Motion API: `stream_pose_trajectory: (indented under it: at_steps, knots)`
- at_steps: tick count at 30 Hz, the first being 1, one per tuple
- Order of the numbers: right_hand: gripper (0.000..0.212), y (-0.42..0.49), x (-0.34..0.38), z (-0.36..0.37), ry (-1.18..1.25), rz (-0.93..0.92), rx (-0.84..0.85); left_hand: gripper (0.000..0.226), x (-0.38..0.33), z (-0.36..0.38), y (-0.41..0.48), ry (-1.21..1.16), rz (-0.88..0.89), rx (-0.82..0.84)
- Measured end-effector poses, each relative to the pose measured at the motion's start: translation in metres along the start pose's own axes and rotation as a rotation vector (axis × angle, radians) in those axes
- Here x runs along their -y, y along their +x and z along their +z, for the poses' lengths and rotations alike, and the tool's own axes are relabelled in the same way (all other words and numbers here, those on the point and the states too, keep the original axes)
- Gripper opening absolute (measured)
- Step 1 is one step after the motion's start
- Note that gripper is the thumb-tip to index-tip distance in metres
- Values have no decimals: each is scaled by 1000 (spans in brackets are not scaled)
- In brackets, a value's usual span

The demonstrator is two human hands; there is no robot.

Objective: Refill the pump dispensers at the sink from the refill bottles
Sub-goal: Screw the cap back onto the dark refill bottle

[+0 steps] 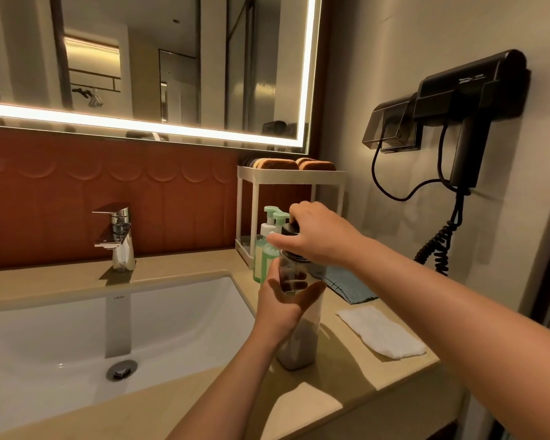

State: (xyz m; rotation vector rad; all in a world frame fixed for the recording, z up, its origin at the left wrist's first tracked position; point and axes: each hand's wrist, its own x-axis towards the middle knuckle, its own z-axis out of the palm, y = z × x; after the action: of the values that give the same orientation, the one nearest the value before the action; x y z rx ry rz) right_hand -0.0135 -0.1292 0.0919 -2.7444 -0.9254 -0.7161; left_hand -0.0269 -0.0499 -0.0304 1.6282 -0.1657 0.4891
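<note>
A tall clear dispenser bottle [299, 347] with a little dark liquid at its bottom stands on the beige counter [346, 385] right of the sink. My left hand [281, 308] grips its upper body. My right hand [315, 238] holds the black pump cap [290, 229] at the bottle's top from above. Just behind stand two bottles with mint-green pump heads [269, 249], holding green liquid, beside the white rack.
A white basin [77, 338] with a chrome tap [119, 239] fills the left. A white two-level rack [286, 179] with brown sponges on top stands at the back. A blue cloth [350, 285] and a folded white towel [381, 331] lie right. A black hairdryer [470, 96] hangs on the wall.
</note>
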Motion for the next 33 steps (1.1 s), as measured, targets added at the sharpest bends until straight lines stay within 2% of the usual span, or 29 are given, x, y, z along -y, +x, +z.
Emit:
stream_pose_trajectory:
  at_steps: [3, 7, 9, 11, 15, 19, 21, 23, 25, 27, 30, 32, 33]
  knots:
    - [49, 0, 3, 4, 253, 68, 93, 79, -1, 0, -1, -6, 4, -5]
    - [41, -7, -3, -20, 659, 164, 353, 71, -5, -1, -1, -7, 11, 2]
    - [38, -13, -9, -29, 691, 123, 428, 70, -5, -1, -1, -2, 8, 0]
    - [40, -19, -13, -33, 610, 84, 438, 68, -5, 0, -1, -7, 6, 4]
    - [44, -16, -14, -39, 308, 44, 313, 61, -6, 2, -1, -21, 15, 4]
    - [51, -6, 0, -28, -76, 116, 33, 70, -5, 0, -2, -26, 12, 5]
    - [56, -3, 2, -13, -280, 131, -94, 66, -5, -1, 0, -45, -4, -12]
    - [53, -3, 2, 2, -235, 125, -182, 62, -6, -1, 2, -65, -21, -14]
    - [49, -2, 4, 12, -49, 108, -194, 64, -7, -2, 1, -87, -34, -6]
    - [49, 1, 9, 10, 242, 141, -80, 64, -7, -2, -1, -90, -25, 1]
    - [39, -6, 4, -13, 649, 167, 254, 59, -7, -2, -2, -57, -19, 6]
    - [36, -15, -7, -28, 695, 126, 403, 60, -6, -1, -2, -40, -7, 6]
    - [36, -19, -12, -34, 657, 102, 417, 60, -7, 0, -2, -31, 4, 8]
